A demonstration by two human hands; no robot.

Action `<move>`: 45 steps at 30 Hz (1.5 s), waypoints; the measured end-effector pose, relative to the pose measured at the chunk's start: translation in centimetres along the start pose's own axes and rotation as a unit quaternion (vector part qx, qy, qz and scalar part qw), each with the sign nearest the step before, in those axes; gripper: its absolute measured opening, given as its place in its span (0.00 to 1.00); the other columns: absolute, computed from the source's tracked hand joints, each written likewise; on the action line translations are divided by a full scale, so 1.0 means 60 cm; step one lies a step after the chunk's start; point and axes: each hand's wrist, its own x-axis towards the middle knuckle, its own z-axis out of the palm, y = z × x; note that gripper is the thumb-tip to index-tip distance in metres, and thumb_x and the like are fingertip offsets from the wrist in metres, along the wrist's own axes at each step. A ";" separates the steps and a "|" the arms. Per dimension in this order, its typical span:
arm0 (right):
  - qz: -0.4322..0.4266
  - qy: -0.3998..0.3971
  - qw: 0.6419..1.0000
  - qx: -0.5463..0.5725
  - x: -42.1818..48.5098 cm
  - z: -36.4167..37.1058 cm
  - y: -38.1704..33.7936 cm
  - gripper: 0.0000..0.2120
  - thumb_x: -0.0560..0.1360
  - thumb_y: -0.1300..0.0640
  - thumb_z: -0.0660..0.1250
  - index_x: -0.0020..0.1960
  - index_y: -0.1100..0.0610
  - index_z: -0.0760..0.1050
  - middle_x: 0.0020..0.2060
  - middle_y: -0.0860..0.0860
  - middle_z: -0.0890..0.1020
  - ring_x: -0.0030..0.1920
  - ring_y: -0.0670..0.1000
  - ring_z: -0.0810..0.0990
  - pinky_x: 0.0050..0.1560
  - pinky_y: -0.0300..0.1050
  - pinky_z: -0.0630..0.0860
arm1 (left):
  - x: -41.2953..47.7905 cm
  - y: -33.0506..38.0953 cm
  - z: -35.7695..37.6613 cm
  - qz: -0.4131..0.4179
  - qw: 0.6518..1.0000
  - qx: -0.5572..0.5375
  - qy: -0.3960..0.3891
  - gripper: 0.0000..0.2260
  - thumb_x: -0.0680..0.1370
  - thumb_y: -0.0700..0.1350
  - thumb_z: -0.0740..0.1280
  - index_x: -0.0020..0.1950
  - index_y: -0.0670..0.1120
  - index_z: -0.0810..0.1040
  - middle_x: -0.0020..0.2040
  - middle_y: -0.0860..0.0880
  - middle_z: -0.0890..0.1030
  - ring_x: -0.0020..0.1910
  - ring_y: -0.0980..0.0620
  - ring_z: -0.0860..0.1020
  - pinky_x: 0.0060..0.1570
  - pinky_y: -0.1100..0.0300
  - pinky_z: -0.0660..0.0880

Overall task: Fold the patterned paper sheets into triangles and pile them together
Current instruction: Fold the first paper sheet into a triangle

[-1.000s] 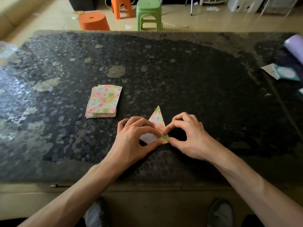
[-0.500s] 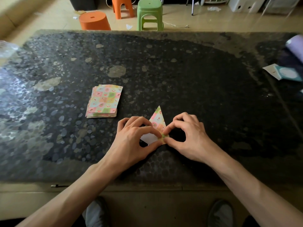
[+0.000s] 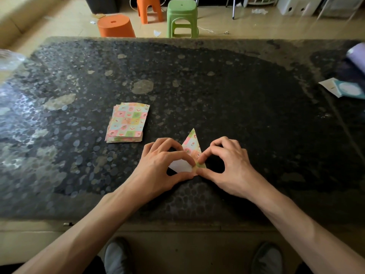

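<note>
Reaches both bare forearms in over the near edge of the dark, pebble-patterned surface (image 3: 237, 95), angled toward each other so that the hands meet near the middle. Turns the left hand (image 3: 160, 167) knuckles-up, wrist bent a little, fingers curled down over a half-folded patterned sheet (image 3: 192, 145). Pinches the sheet's near right corner between thumb and forefinger. Mirrors this with the right hand (image 3: 227, 165): thumb and forefinger curled into a ring, tips closing on the same corner, the other fingers arched behind. Holds paper in each grip, with the fingertips of the two hands touching at that corner.

Lies flat, this sheet, close to the near edge and about midway across. Points a narrow patterned tip toward the far side, up between the two hands. Shows a white underside (image 3: 181, 166) below the left grip, partly hidden by the fingers.

Farther and to the left, apart from the hands: a stack of flat sheets (image 3: 127, 122) in the same pastel checks with small hearts, edges slightly fanned.

At the far right edge: a teal packet (image 3: 349, 89) with a pale circle on it, print too blurred to read, overlapping a white slip, and a lilac roll (image 3: 357, 54) beyond it. At the far left edge: something clear and crumpled (image 3: 7, 58), too blurred to name.

On the floor past the surface: a round orange stool (image 3: 116, 26), a taller orange stool (image 3: 149, 8) and a green stool (image 3: 182, 16). Under the near edge: two grey shoes (image 3: 116, 256).
</note>
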 end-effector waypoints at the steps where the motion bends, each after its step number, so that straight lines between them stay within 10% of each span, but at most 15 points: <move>1: -0.001 -0.002 1.000 -0.001 0.000 -0.002 0.001 0.13 0.71 0.34 0.74 0.52 0.38 0.78 0.58 0.37 0.67 0.65 0.40 0.60 0.62 0.42 0.57 | 0.001 -0.003 -0.003 0.009 1.000 0.013 -0.010 0.13 0.74 0.68 0.69 0.56 0.66 0.81 0.58 0.64 0.71 0.68 0.59 0.67 0.69 0.51 0.63; 18: -0.072 0.072 0.995 0.010 -0.010 0.006 0.013 0.16 0.75 0.42 0.73 0.62 0.41 0.78 0.59 0.35 0.76 0.67 0.39 0.67 0.64 0.33 0.60 | 0.003 -0.013 -0.016 0.000 0.999 0.047 -0.019 0.34 0.78 0.59 0.69 0.82 0.57 0.59 0.74 0.57 0.71 0.74 0.57 0.66 0.71 0.58 0.64; 34: -0.101 0.141 0.985 -0.025 -0.012 0.016 0.002 0.13 0.80 0.46 0.67 0.64 0.45 0.78 0.57 0.39 0.81 0.61 0.36 0.73 0.64 0.37 0.67 | 0.000 -0.007 -0.005 0.015 0.999 0.019 0.022 0.32 0.75 0.57 0.74 0.77 0.59 0.67 0.61 0.62 0.77 0.67 0.56 0.72 0.67 0.54 0.69; 38: -0.057 0.172 0.983 -0.013 -0.012 0.012 0.007 0.26 0.78 0.49 0.72 0.74 0.44 0.69 0.57 0.40 0.78 0.57 0.37 0.73 0.62 0.35 0.64 | 0.002 -0.004 -0.007 -0.003 1.000 0.000 0.023 0.39 0.73 0.56 0.77 0.79 0.60 0.61 0.66 0.61 0.74 0.70 0.57 0.69 0.70 0.54 0.67; 45: -0.086 0.211 0.967 -0.114 -0.015 0.013 0.016 0.22 0.73 0.54 0.78 0.63 0.53 0.74 0.59 0.50 0.71 0.59 0.49 0.73 0.55 0.45 0.77 | 0.002 -0.011 -0.005 0.056 0.998 0.018 -0.025 0.22 0.79 0.56 0.68 0.74 0.59 0.72 0.74 0.61 0.72 0.78 0.61 0.62 0.75 0.49 0.64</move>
